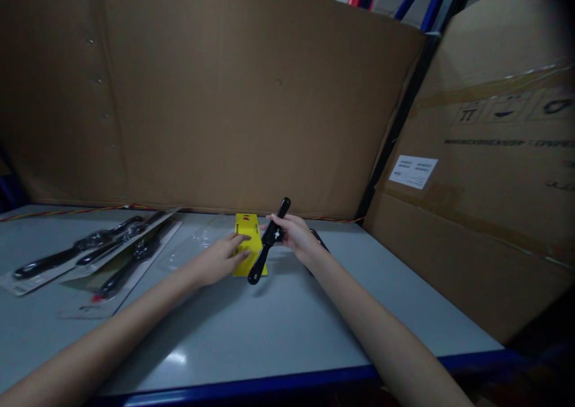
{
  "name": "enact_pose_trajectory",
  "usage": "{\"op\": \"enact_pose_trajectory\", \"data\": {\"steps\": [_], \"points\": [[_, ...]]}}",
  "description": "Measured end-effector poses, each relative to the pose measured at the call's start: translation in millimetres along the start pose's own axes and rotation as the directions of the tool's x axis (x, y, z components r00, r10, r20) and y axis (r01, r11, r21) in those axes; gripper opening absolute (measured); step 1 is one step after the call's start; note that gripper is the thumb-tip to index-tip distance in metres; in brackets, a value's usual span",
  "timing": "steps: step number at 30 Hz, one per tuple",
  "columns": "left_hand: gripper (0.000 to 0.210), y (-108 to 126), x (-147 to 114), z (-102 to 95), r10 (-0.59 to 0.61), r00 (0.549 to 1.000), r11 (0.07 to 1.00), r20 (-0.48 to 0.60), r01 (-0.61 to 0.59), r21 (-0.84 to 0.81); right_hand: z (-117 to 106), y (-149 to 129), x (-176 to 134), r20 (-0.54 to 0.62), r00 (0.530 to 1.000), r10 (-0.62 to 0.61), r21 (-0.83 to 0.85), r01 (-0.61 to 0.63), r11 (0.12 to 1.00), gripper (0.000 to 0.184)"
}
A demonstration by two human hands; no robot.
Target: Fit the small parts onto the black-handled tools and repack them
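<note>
My right hand (291,233) is closed around the middle of a black spokeshave (259,268), a tool with two long handles and a wider centre. It is tilted above the table, its upper handle pointing away from me. Just to its left stands or lies a yellow card (246,222) with dark print. My left hand (223,256) reaches over this card, fingers apart and touching its face. Behind my right wrist a dark-edged object (320,239) is partly hidden, so I cannot tell its kind.
Several packaged black tools (121,245) lie on cards at the left of the grey table (269,341). Clear plastic packaging (186,248) is beside my left hand. A large cardboard sheet (247,95) stands behind, and a cardboard box (471,203) bounds the right side.
</note>
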State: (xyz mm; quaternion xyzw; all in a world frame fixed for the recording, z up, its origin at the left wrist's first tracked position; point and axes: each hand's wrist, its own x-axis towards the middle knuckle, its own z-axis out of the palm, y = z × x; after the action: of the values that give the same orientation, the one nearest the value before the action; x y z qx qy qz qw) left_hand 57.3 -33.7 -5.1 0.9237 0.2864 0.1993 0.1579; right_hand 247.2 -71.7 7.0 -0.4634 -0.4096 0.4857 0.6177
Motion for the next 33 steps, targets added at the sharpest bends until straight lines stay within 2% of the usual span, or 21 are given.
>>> {"op": "enact_pose_trajectory", "data": {"steps": [2,3,5,7,8,10,11,14,16,18,20,21,23,25,27,30,33], "points": [[0.039,7,3,-11.4,-0.088,0.996,0.965,-0.02,0.08,-0.251,4,-2,-4,0.05,0.999,-0.007,-0.012,0.008,1.0,0.022],[0.039,11,3,-16.2,-0.129,0.991,0.912,0.021,0.127,-0.391,7,-3,-6,0.07,0.998,-0.007,-0.011,0.008,1.0,0.022],[0.042,20,2,-21.9,-0.144,0.969,0.741,0.199,0.239,-0.627,12,-4,-10,0.109,0.994,-0.011,0.005,0.01,1.0,0.024],[0.046,27,-1,-21.9,-0.07,0.926,0.572,0.37,0.341,-0.746,17,-3,-14,0.148,0.989,-0.032,0.024,0.029,0.999,0.025],[0.049,29,-2,-20.4,-0.027,0.911,0.512,0.412,0.366,-0.777,20,-3,-16,0.16,0.986,-0.048,0.03,0.044,0.999,0.026],[0.053,29,-4,-16.0,0.013,0.915,0.437,0.402,0.356,-0.826,22,-3,-16,0.155,0.984,-0.092,0.028,0.089,0.996,0.028],[0.052,28,-4,-14.0,0.001,0.928,0.428,0.372,0.336,-0.839,22,-3,-15,0.13,0.985,-0.114,-0.001,0.115,0.993,0.029],[0.043,19,-3,-9.6,-0.107,0.96,0.497,0.257,0.276,-0.823,18,-4,-12,0.019,0.988,-0.154,-0.288,0.153,0.945,0.036],[0.039,13,-4,-7.4,-0.173,0.968,0.588,0.182,0.25,-0.77,15,-3,-11,-0.002,0.973,-0.232,-0.547,0.193,0.815,0.042],[0.032,9,-7,-5.2,-0.201,0.975,0.698,0.092,0.209,-0.685,13,-1,-13,0.109,0.939,-0.326,-0.702,0.305,0.644,0.041],[0.026,7,-11,-3.6,-0.181,0.983,0.811,-0.009,0.144,-0.567,13,2,-16,0.253,0.911,-0.326,-0.734,0.4,0.549,0.038],[0.023,8,-13,-3.4,-0.155,0.986,0.861,-0.063,0.103,-0.499,14,3,-17,0.298,0.913,-0.278,-0.729,0.406,0.551,0.035],[0.022,9,-16,-4.4,-0.079,0.986,0.937,-0.149,0.022,-0.349,15,5,-17,0.319,0.938,-0.134,-0.706,0.33,0.627,0.029],[0.025,12,-19,-6.8,-0.005,0.984,0.976,-0.179,-0.034,-0.213,17,5,-17,0.319,0.948,0.009,-0.657,0.214,0.723,0.024],[0.029,14,-21,-9.4,0.044,0.985,0.99,-0.169,-0.066,-0.128,19,5,-16,0.337,0.938,0.079,-0.582,0.142,0.8,0.023],[0.035,14,-22,-11.1,0.06,0.985,0.994,-0.164,-0.074,-0.079,25,8,-17,0.335,0.942,0.032,-0.496,0.147,0.856,0.023],[0.031,14,-21,-9.9,0.038,0.989,0.996,-0.14,-0.048,-0.071,30,15,-20,0.253,0.964,-0.08,-0.537,0.209,0.817,0.019]]}}
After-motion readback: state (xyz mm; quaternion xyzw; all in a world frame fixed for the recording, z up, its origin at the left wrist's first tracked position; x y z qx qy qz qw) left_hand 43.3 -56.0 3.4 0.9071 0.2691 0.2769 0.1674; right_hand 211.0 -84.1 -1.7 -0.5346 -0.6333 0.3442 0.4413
